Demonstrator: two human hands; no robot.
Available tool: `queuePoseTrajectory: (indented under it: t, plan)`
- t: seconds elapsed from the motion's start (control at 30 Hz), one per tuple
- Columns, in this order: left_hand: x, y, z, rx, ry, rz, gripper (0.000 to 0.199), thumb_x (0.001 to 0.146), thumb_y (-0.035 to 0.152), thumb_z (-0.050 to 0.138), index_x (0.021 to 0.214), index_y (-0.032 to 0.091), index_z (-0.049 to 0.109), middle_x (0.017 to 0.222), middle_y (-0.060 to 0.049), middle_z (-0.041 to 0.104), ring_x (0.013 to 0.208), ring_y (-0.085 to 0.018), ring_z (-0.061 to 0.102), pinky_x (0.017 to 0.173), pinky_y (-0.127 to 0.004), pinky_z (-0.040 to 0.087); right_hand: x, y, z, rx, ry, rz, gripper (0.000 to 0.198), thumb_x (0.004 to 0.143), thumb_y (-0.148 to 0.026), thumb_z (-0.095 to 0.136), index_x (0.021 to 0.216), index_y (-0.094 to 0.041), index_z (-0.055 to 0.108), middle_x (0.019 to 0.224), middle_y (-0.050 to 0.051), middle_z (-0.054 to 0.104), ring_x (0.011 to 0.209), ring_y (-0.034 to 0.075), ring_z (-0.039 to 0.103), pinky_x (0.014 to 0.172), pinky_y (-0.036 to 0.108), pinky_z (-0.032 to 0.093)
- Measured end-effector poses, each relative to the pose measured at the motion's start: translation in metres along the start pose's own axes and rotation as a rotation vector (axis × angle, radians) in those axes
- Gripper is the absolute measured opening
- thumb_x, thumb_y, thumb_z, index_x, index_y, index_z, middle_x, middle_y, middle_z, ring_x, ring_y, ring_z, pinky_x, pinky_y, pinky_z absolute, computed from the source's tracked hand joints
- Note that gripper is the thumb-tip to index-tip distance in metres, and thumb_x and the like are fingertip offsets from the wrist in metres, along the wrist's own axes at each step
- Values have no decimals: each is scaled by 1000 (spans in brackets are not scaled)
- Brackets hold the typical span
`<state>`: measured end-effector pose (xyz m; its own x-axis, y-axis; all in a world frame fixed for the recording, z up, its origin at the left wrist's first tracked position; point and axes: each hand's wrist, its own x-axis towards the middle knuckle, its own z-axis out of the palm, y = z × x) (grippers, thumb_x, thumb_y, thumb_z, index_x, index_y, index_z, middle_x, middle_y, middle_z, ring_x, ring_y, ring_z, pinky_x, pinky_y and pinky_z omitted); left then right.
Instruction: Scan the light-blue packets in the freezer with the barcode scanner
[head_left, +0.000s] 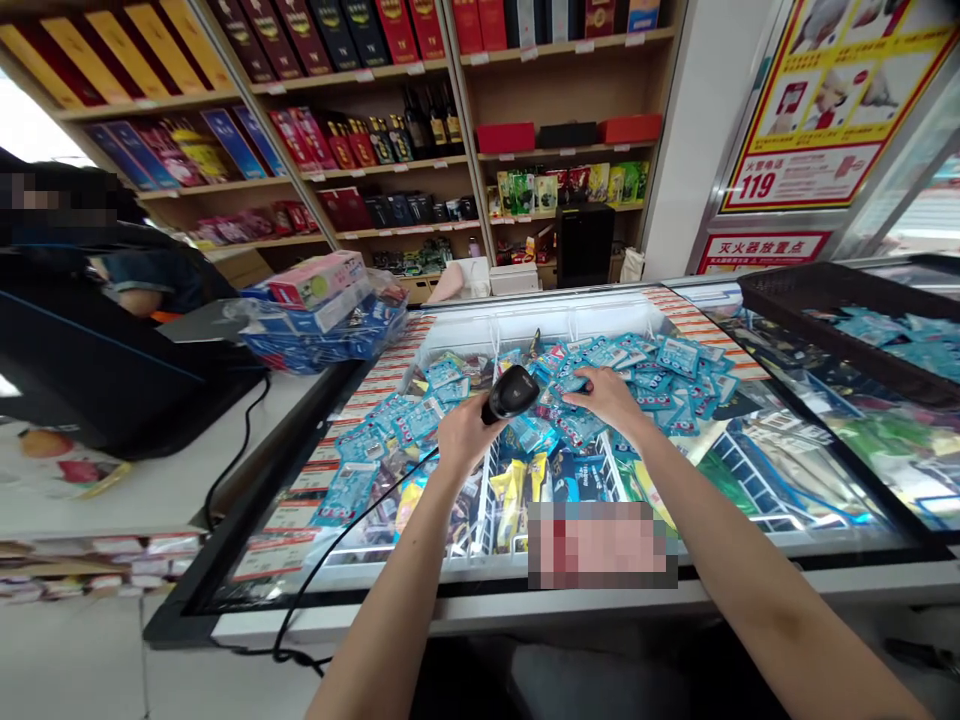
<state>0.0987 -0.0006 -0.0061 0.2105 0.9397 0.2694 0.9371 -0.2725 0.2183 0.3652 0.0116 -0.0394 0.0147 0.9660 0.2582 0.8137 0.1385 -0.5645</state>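
From where I stand, the left hand [463, 437] has its grip wrapped round a black handheld scanner [513, 394], whose rounded head is raised over the middle of a glass-topped freezer [525, 606]. A thin black cord [322, 570] trails from it, across the glass and over the near edge at the left.

The right hand [611, 400] reaches in from the other side, thumb and forefinger brought together on a small blue packet [572, 385], just beside the scanner's head. Around that packet lies a loose heap of blue packets [660, 378], thickest behind and to the right of the right hand, with more spread down the left part of the glass near the red and white price labels [276, 556]. Below the glass I can make out white wire baskets [615, 478] and some yellow packs [510, 497].

Further right, a dark tray [795, 292] holds other blue packets. Over on the left, a black monitor [82, 350] stands on a white desk [169, 500], with a plastic-wrapped bundle of boxes [322, 315] near it, and another person's sleeve [139, 268] shows behind
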Motion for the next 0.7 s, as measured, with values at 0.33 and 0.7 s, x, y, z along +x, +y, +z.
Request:
queuePoseTrajectory:
  t: [0.33,0.7]
  plan:
    - [-23,-3,-18,7,-27,-87,38,81,48,54,110,26,65,100,-7,71,91,-24,66,64,-27,42,-14,-17,-3,-492,-171,-4,82,69,-72,61,138,-30,46,110,15,63,104,31,58,82,38,44]
    - [-72,-61,-70,26,64,-184,37,80,48,54,107,25,64,100,-8,71,92,-26,66,66,-28,41,-16,-69,12,-488,-21,-206,48,93,-52,39,118,-19,63,107,14,65,104,26,57,91,37,40]
